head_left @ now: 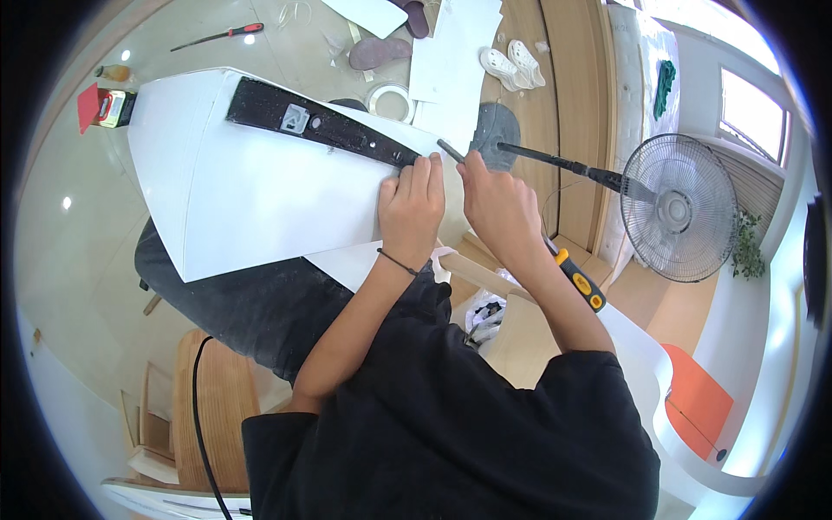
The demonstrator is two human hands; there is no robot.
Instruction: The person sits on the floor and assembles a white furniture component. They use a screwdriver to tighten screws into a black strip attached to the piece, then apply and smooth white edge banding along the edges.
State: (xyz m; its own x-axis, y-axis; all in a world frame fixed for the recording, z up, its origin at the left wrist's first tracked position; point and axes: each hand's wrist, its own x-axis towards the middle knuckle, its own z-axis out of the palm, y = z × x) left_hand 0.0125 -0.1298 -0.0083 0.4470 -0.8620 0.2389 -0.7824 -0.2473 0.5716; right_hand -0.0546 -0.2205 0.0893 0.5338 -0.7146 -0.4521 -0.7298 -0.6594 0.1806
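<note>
A white box-like piece (247, 195) lies across my lap, with a black metal rail (321, 126) along its top. Clear plastic sits near the rail's middle. My left hand (413, 204) is closed over the white piece at the rail's right end, fingertips against the rail. In my closed right hand (503, 208) is what looks like a file (451, 151), its dark tip poking out past the fingers toward the rail's end. Its black-and-yellow handle (581, 279) shows beyond my right forearm; hand and forearm hide the length between.
A standing fan (676, 208) is at the right, its round base (497, 134) near my right hand. Tape (391, 104), slippers (380, 54), white clogs (511, 65) and a red-handled screwdriver (217, 37) lie on the floor. A wooden stool (217, 407) stands lower left.
</note>
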